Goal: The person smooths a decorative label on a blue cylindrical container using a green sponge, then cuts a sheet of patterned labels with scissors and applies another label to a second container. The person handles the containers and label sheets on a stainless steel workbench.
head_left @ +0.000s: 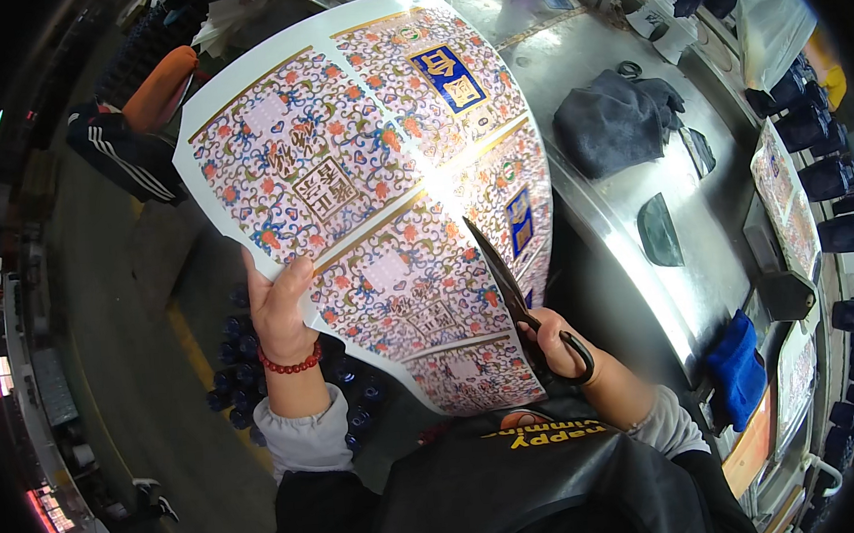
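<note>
A large glossy sheet of printed labels with a colourful floral pattern hangs in front of me, its lower part bending toward my apron. My left hand, with a red bead bracelet on the wrist, pinches the sheet's left edge, thumb on the printed face. In my right hand are black-handled scissors, fingers closed round the handles. Their dark blades point up and away along the white strip between two columns of labels. Below the blades the sheet parts, and its right portion curls back. The lower blade is partly hidden.
At the right, a metal table carries a dark grey cloth, a dark curved piece and a blue cloth. More printed sheets lie beyond it, beside rows of dark blue bottles. Other bottles stand on the floor below left.
</note>
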Tool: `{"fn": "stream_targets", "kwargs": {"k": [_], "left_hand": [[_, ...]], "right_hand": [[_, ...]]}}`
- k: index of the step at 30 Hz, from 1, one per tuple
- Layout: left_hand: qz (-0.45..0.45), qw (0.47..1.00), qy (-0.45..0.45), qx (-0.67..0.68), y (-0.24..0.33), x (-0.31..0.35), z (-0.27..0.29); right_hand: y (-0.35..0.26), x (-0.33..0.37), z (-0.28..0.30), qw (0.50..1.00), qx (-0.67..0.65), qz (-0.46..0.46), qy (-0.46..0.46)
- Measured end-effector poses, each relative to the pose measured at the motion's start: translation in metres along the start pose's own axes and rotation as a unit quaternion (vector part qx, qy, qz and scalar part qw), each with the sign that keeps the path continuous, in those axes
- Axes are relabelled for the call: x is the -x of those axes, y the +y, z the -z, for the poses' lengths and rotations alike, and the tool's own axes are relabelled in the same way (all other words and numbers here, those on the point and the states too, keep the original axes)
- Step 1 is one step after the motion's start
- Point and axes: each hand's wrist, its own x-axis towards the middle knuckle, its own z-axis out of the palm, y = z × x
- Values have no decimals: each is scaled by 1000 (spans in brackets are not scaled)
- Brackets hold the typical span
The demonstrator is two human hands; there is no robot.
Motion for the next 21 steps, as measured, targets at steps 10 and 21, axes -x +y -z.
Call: {"fn": "stream_targets", "kwargs": {"k": [10,21], "left_hand": [[-14,1000,1,-10,6,9,-2],[-20,999,-30,1,12,17,-1]], "right_hand": [[-25,-14,6,998,28,50,-21],[-13,-6,-2,999,18,47,4]]}}
